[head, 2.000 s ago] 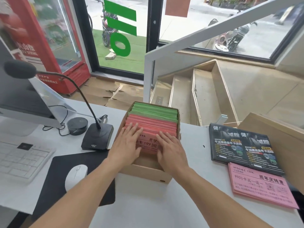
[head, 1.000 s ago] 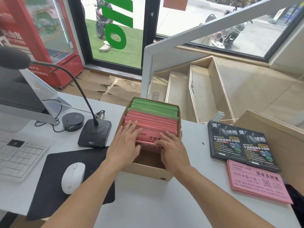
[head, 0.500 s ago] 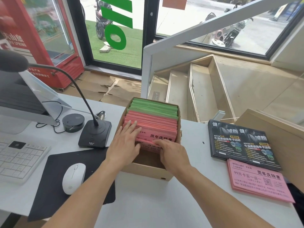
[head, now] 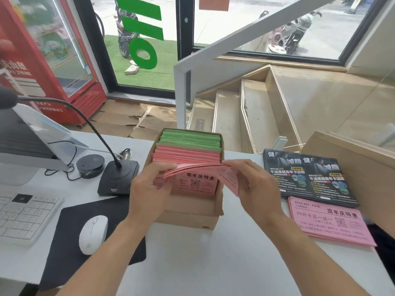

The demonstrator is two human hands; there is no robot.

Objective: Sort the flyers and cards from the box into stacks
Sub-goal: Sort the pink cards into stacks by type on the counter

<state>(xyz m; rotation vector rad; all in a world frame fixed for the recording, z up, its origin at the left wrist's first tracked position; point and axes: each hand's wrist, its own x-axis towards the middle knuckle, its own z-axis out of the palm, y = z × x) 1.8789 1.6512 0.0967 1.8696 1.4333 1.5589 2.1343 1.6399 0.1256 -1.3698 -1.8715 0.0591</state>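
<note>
A cardboard box on the white desk holds upright pink flyers in front and green flyers behind. Both hands lift a thin bundle of pink flyers just above the box's front. My left hand grips its left end and my right hand pinches its right end, which droops. Another pink flyer stands facing me in the box beneath the bundle. To the right lie a stack of black flyers and a stack of pink flyers.
On the left are a desk microphone, a black puck, a white mouse on a black mat, a keyboard and a monitor. A brown board lies at far right. Stairs drop behind the desk.
My hands stopped leafing through the front pink flyers and have pulled a thin bundle of them up out of the box.
</note>
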